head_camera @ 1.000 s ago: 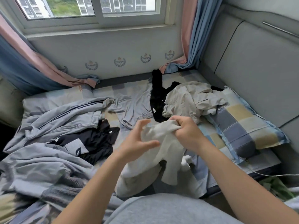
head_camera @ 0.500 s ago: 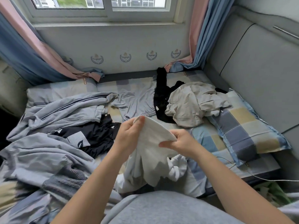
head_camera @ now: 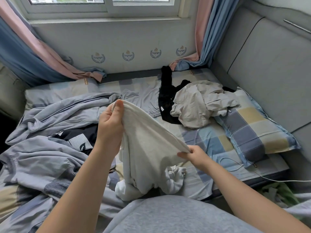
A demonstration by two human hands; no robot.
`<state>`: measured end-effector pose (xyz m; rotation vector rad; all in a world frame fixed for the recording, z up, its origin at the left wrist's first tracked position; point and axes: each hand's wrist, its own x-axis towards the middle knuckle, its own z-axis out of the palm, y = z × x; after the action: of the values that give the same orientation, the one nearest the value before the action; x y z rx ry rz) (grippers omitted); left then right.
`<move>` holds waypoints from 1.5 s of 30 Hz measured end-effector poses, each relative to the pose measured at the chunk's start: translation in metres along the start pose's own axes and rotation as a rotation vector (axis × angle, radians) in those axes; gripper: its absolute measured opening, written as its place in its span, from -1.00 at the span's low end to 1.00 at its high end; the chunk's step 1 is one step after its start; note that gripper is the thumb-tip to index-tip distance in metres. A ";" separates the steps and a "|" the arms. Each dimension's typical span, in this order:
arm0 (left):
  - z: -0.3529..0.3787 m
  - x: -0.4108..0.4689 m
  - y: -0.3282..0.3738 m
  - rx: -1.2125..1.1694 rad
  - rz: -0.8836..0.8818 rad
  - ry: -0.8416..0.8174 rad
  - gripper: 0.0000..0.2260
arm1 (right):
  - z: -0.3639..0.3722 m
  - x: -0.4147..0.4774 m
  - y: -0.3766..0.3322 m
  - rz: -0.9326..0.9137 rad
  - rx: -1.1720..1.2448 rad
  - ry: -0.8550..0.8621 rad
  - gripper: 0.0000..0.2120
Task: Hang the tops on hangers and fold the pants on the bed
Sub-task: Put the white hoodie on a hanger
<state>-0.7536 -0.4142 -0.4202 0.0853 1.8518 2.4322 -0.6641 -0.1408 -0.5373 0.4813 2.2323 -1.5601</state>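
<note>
L hand (head_camera: 109,122) & R hand (head_camera: 197,155) each pinched the white garment (head_camera: 146,145) by its edge, top held over the bed (head_camera: 210,145), rest bunched below; thin R pinch could've slipped, dropping it.

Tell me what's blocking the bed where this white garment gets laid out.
The left hand and right hand pinch the white garment. Ahead, a beige jacket lies over a black garment; a grey jacket crowds the left. Only a checked sheet patch beside the pillow is bare.
</note>
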 end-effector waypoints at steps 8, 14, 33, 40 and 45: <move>0.006 -0.004 -0.029 0.543 -0.105 -0.215 -0.59 | -0.009 -0.041 -0.100 -0.297 0.276 0.031 -0.71; 0.054 -0.024 -0.022 0.507 0.029 -0.614 -0.51 | -0.015 -0.078 -0.165 -0.489 0.455 -0.179 -0.73; 0.105 0.043 0.173 0.533 0.811 -0.276 -0.78 | -0.101 -0.096 -0.289 -0.932 0.274 0.159 -0.63; 0.138 0.068 0.291 0.471 1.008 -0.130 -0.77 | -0.132 -0.122 -0.388 -1.112 0.171 0.035 -0.57; 0.138 0.068 0.329 0.391 1.038 -0.048 -0.70 | -0.130 -0.111 -0.385 -0.981 -0.096 0.043 -0.60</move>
<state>-0.8188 -0.3616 -0.0671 1.4285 2.6574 2.3940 -0.7654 -0.1514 -0.1291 -0.7413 2.7245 -1.8063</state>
